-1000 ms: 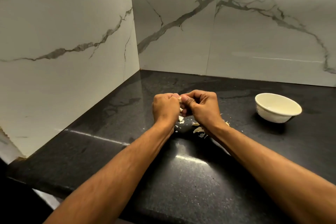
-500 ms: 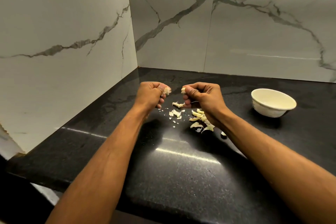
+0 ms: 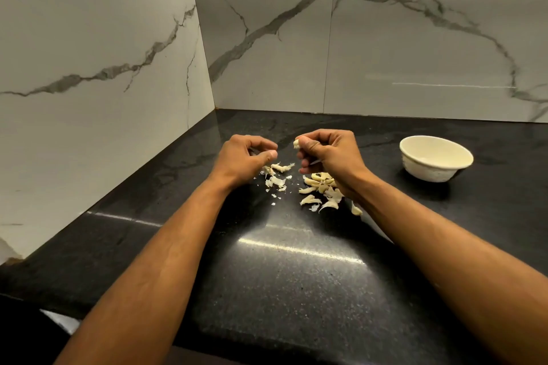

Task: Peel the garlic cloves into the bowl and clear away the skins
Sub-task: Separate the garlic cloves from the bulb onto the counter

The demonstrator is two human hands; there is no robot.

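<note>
Pinching, right hand: my fingers curl round a small pale garlic clove.
Left hand: fingers loosely curled, thumb near forefinger; contents not discernible.
Papery white skins: scattered on the black speckled stone counter.
Cream round bowl: well right.

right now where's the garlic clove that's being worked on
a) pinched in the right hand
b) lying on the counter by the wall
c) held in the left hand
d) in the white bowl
a: the garlic clove sticks out from the fingertips of the right hand, raised above the skins on the counter, while the left hand shows no clove and the bowl sits apart to the right.
</note>
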